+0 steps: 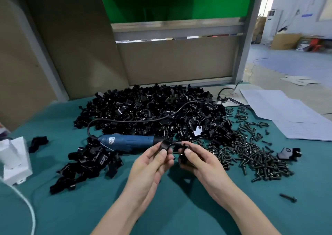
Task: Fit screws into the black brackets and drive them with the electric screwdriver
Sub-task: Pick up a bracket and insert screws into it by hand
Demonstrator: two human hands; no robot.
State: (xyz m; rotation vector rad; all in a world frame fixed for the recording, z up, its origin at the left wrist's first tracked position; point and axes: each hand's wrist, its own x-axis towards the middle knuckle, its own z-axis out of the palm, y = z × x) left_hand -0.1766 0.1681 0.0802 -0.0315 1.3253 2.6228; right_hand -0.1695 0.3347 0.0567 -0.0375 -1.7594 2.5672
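My left hand [152, 164] and my right hand [199, 161] meet above the teal mat, both pinching black brackets [173, 144] between thumbs and fingers. Which piece each hand grips is hard to tell; they touch at the middle. The blue electric screwdriver [125, 141] lies on its side just behind my hands, tip pointing right, its black cord looping back over a big heap of black brackets [152, 109]. A spread of black screws [251, 154] lies to the right of my right hand.
A smaller pile of brackets [86, 164] lies left of my hands. A white box [14, 161] stands at the left edge. White paper sheets [291, 112] lie at the right. One loose screw [288, 197] lies near front right. A lone bracket [289, 153] sits far right.
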